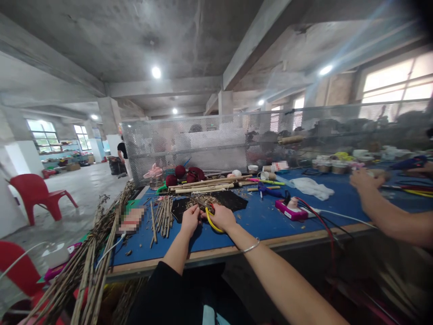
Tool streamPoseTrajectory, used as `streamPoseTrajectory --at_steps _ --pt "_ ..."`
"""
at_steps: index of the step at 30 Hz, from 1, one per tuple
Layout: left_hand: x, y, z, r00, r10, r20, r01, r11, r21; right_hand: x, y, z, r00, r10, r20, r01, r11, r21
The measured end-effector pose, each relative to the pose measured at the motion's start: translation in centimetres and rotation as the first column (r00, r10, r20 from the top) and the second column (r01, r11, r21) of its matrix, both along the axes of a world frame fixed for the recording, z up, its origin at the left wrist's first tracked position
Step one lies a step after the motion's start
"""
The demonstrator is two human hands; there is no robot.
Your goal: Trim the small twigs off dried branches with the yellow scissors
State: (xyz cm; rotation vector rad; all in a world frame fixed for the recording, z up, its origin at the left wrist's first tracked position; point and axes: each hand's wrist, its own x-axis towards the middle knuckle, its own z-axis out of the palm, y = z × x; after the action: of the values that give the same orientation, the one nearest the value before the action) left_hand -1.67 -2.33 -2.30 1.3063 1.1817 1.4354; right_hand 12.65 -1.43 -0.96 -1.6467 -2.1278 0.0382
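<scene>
My right hand [223,217] is closed around a pair of cutters [214,222] with a yellow handle; their jaws point toward my left hand. Close beside it, my left hand [190,217] is pinched, and whatever lies between its fingertips is too small to make out. Both hands are over the near edge of a black cloth [233,200] strewn with brown plant scraps [210,199]. Left of my left hand, a row of short cut sticks [164,216] lies on the blue tabletop [142,253].
Long dry stalks [88,259] lean at the table's left. Behind the cloth lie longer sticks [206,184], dark red balls [180,171] and a blue glue gun [267,190]. A purple power strip [291,210] with cords sits right. A co-worker's arm [389,212] reaches in.
</scene>
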Motion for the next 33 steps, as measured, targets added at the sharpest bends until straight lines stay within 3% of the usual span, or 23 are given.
streamPoseTrajectory --at_steps 11,18,24,29,33 --pt "0.2 -0.3 0.4 0.998 0.056 -0.038 -0.058 0.998 -0.033 -0.2 0.1 -0.3 0.999 -0.026 0.019 0.026 1.000 -0.004" --pt "-0.1 0.2 -0.3 0.994 -0.012 -0.112 0.009 1.000 -0.026 -0.1 0.0 -0.4 0.999 -0.015 -0.035 0.019 0.994 0.108" --pt "-0.2 0.5 -0.7 0.989 -0.004 -0.148 0.003 1.000 -0.007 -0.2 0.3 -0.4 0.999 -0.038 -0.022 0.039 0.999 0.008" --pt "-0.1 0.1 -0.2 0.982 0.013 -0.187 -0.019 0.999 -0.031 -0.4 0.2 -0.4 0.999 -0.048 0.008 0.048 0.999 0.011" --pt "0.0 0.0 0.0 0.986 0.103 -0.129 -0.109 0.993 -0.043 -0.3 0.1 -0.5 0.998 -0.071 0.001 0.070 0.996 0.050"
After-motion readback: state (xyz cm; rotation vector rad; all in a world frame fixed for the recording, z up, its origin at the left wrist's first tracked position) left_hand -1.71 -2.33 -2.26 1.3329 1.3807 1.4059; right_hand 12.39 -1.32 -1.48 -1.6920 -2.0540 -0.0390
